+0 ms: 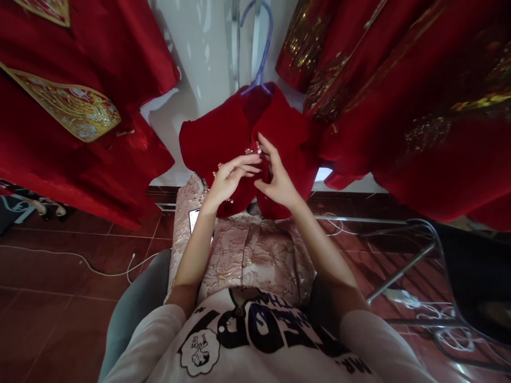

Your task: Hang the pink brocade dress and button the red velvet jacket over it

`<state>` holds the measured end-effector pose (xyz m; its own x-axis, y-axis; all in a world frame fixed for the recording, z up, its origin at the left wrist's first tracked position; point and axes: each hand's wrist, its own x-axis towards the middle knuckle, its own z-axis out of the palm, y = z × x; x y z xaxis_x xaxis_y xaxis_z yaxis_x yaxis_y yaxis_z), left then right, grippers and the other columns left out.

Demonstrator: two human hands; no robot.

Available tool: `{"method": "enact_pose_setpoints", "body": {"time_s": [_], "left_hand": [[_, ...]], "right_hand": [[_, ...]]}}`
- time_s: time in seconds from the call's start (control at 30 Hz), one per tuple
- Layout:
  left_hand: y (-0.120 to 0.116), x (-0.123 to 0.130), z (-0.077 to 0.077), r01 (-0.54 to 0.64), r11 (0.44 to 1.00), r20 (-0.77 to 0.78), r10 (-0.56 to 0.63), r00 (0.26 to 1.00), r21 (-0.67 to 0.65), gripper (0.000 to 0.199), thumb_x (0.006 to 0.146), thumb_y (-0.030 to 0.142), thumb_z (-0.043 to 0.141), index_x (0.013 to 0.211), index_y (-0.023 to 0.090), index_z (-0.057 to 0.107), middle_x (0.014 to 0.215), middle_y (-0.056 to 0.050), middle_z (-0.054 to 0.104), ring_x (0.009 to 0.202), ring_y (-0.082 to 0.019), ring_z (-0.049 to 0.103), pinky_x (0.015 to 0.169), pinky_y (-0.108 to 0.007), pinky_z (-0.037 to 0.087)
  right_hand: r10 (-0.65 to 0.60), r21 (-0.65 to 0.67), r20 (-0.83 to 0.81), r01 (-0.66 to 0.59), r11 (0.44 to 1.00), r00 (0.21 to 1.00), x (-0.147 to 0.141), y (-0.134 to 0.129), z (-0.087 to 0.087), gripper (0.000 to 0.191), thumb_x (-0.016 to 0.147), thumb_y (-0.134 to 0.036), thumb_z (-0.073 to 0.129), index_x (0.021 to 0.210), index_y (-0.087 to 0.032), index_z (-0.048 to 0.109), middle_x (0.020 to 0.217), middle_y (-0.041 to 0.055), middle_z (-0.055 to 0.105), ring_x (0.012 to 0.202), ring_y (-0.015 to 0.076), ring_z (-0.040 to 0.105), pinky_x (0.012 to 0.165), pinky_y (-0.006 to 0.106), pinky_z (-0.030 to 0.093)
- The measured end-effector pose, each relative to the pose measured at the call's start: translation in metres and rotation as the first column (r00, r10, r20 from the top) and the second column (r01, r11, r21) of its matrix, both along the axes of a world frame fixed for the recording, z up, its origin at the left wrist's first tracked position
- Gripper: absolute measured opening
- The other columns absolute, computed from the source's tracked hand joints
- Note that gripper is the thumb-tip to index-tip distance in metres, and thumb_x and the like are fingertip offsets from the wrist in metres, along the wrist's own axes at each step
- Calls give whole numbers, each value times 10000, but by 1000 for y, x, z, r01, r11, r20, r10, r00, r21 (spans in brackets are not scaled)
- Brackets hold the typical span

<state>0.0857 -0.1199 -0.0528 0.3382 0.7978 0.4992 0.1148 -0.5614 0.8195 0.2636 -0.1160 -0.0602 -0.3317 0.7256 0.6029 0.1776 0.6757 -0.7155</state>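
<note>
A small red jacket (217,133) hangs in front of me on a purple hanger (261,58). At its front opening is a small beaded ornament (254,149) with pale, pearl-like beads. My left hand (231,178) reaches in from the left, fingers stretched out, their tips just below the ornament; whether they touch it I cannot tell. On the other side, my right hand (279,178) has its thumb and index finger spread apart, with the index fingertip beside the beads. Some of its other fingers are hidden. Gold beads show around my left wrist.
Pink brocade fabric (227,255) covers my lap, with a phone (194,219) by my left forearm. Red garments with gold decoration (88,111) hang left and right. A black chair (471,276) stands at right, near white cables (451,335) on the tiled floor.
</note>
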Motion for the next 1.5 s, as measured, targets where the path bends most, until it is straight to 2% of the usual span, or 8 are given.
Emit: {"method": "enact_pose_setpoints", "body": {"time_s": [0.13,0.27,0.4,0.57,0.77,1.0,1.2,1.5], "left_hand": [[-1,-9,-9,-135,991,13,135,991,0,341,970,114,411,1146,212,687,1207,-92,760,981,-148,761,884,-317,629],[7,-34,-23,-335,942,-23,336,942,36,333,891,50,443,1047,214,686,1096,-60,777,938,-125,750,869,-279,623],[14,-60,-37,-476,878,-55,479,876,58,252,867,60,474,947,203,666,984,-39,773,884,-118,740,822,-253,618],[13,-67,-45,-422,906,-157,417,895,0,200,881,95,502,908,189,676,959,-41,780,868,-122,745,814,-263,617],[12,-59,-43,-325,944,-134,315,939,-59,236,900,106,499,971,197,705,1053,-59,787,912,-122,767,820,-250,629],[16,-55,-47,-321,942,-70,316,946,-93,259,880,82,516,1036,183,696,986,-58,792,898,-125,764,840,-276,632],[14,-52,-42,-372,919,-136,355,925,-131,275,874,67,523,1047,168,711,1040,-60,797,969,-131,758,884,-262,601],[12,-52,-37,-434,885,-68,429,901,-171,237,856,52,546,947,164,735,1001,-47,803,911,-129,754,885,-277,597]], "right_hand": [[54,-74,167,-42,996,984,26,-9,-1,911,749,-125,566,1605,-303,309,1584,68,462,1457,253,464,1191,470,424],[-103,-143,383,169,975,918,65,-7,2,638,749,-116,567,1375,-233,618,1058,63,747,981,255,709,928,464,565],[-267,-71,252,293,953,930,89,-9,16,307,818,-239,670,1120,-213,723,866,30,724,762,185,661,742,359,553],[-345,-29,33,346,938,938,81,-32,41,297,828,-312,767,1108,-240,699,885,26,689,740,158,625,626,299,507],[-343,7,20,343,939,939,51,-59,54,247,851,-328,762,1087,-274,711,938,24,690,800,169,641,663,313,533],[-116,-98,126,129,987,985,3,-36,15,222,866,-298,717,1078,-232,706,921,9,726,814,158,669,742,305,555],[-82,-400,-14,70,914,997,-37,-9,-33,374,821,-320,720,1163,-238,594,1009,27,667,603,119,651,558,279,577],[-99,-460,-237,-22,888,967,-61,5,-40,429,809,-207,716,1188,-252,519,1178,61,603,971,184,706,938,365,632]]}}
